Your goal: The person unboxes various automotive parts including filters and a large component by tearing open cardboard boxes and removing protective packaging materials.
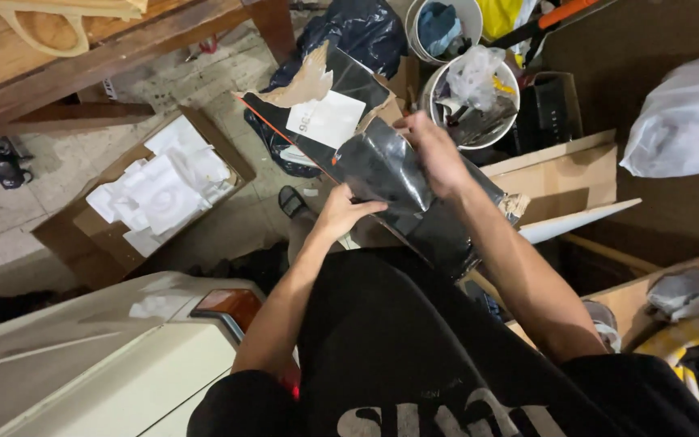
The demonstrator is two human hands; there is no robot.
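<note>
I hold a long cardboard box wrapped in glossy black plastic film (390, 174) in front of my chest. My left hand (340, 212) grips its near lower edge from below. My right hand (434, 154) closes over the top of the black wrapping near the box's middle. The far end of the box is torn open, showing brown cardboard flaps (305, 81) and a white paper label (329, 117). An orange strip runs along the box's left edge.
An open cardboard box of white foam pieces (159, 190) lies on the tiled floor at left. White buckets (471, 89) with scraps stand behind. Cardboard boxes (560, 174), a white plastic bag (685, 121), a wooden bench (82, 48) and a cream-coloured car body (91, 356) crowd around.
</note>
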